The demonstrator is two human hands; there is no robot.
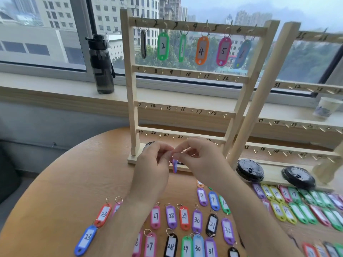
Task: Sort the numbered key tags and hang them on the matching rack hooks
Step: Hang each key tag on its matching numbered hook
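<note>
On the head camera I see a blue key tag point(175, 166) hanging edge-on to me, its long axis vertical and ring end up. It is just in front of the rack point(130, 89) base, above the table point(65, 182). I can't read its number. The left hand point(153, 162) and right hand point(201, 157) meet over it with fingers curled, both pinching its top end; the ring is hidden. The tag is a slim plastic oblong. The rack is pale bare wood with handwritten numbers and small metal hooks. Six hung tags point(201, 50) fill its top rail. Loose tags point(197, 219) lie flat in rows on the round wood-grain table.
</note>
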